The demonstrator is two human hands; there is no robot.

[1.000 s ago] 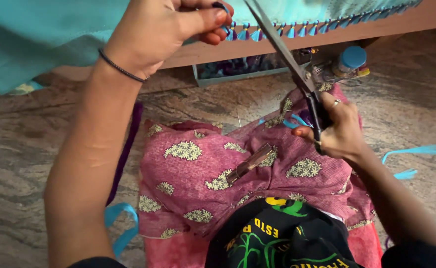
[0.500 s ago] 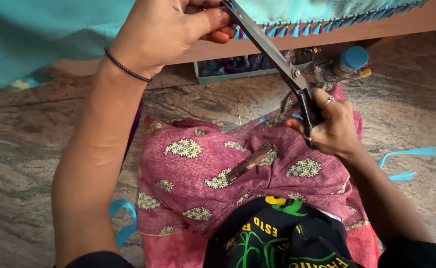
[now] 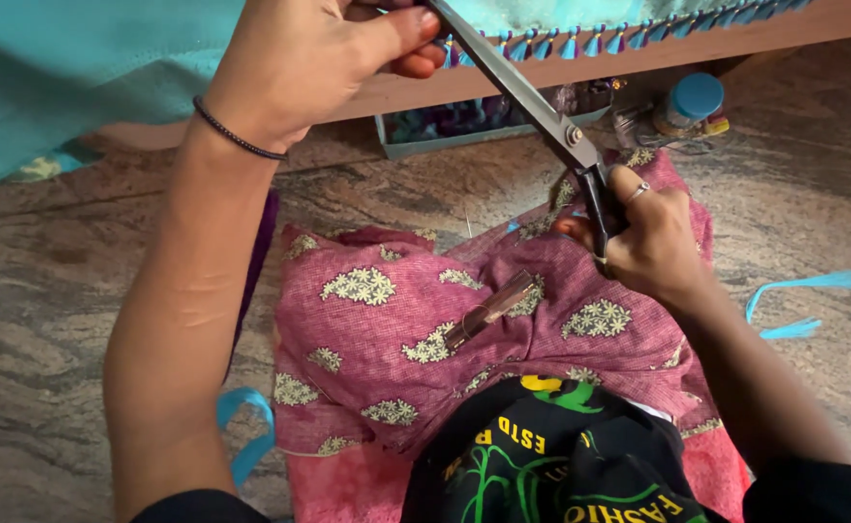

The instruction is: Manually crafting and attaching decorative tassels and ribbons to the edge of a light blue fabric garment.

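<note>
My right hand grips the black handles of a long pair of steel scissors, blades pointing up and left toward the fabric's edge. My left hand pinches the teal fabric with small tassels along its edge, right where the blade tips reach. A thin black band circles my left wrist, and a ring sits on a right finger. Below my arms a pink patterned garment lies across my lap.
A wooden board edge runs under the teal fabric. A shallow tray of dark items and a blue-capped jar stand on the stone floor. Teal strips lie right and lower left. A black printed cloth is near me.
The scissors' blades have closed and moved up-left to the tasselled edge. My left hand stays pinched on the fabric.
</note>
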